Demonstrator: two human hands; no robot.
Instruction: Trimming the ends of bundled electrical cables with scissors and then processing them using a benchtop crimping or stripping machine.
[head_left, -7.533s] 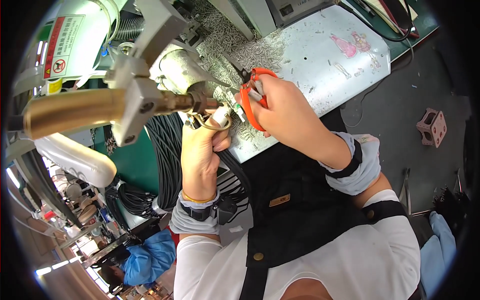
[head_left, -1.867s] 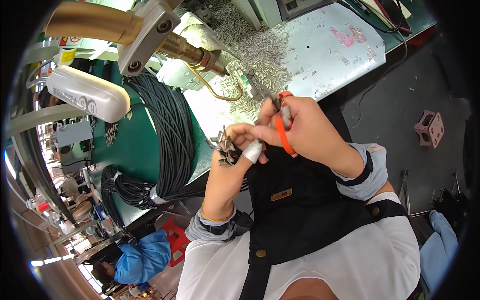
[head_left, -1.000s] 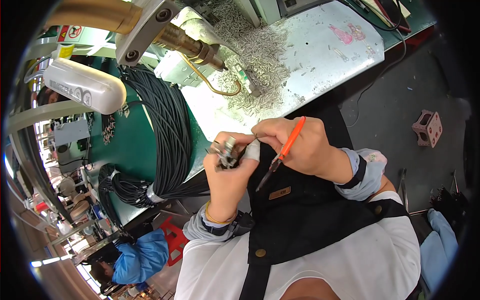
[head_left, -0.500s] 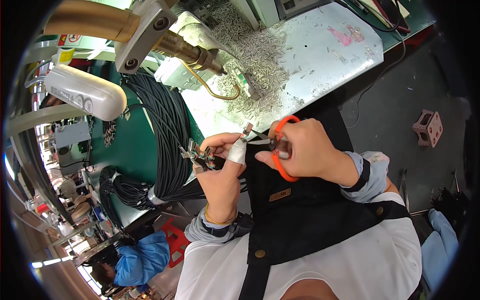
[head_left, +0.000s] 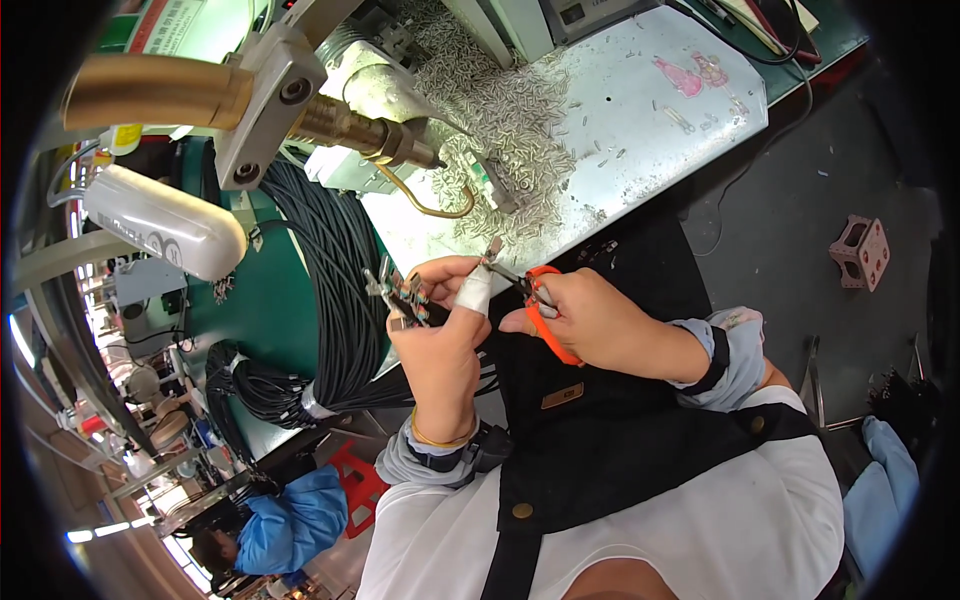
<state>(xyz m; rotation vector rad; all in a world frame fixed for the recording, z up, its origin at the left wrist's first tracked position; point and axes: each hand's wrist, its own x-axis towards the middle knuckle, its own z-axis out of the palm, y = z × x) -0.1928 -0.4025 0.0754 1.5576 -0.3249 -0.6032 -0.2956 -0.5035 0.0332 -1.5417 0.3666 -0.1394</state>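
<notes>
Got a green desk (head_left: pixel 255 320) well off to the left of the fingers, plus a pale metal plate (head_left: pixel 660 130) straight ahead of them and running out to their right. Black apron (head_left: pixel 610 430) right behind the fingers, on the near side. Fat bundle of black cables (head_left: pixel 340 270) lying on the desk, left of the fingers. Big heap of metal bits (head_left: pixel 510 110), all silvery, on the plate and just ahead of the fingers. Next size down, a brass-coloured pipe (head_left: pixel 160 92) up ahead and to the left, then a white rounded unit (head_left: pixel 165 222) farther left of the fingers.

Now the hands. Right hand (head_left: pixel 605 325) wrapped around orange-handled scissors (head_left: pixel 540 325), fingers closed on the grips, blades pointing left at the other hand. Left hand (head_left: pixel 445 355) with fingers curled around a cluster of connectors (head_left: pixel 400 295), poking out on the left side. Also pinching a small connector (head_left: pixel 494 247) at the fingertips, end sticking up, beside the scissor tips. Can't tell if actually touching. Smallest bit: a white wrap (head_left: pixel 474 290) around the left thumb.
</notes>
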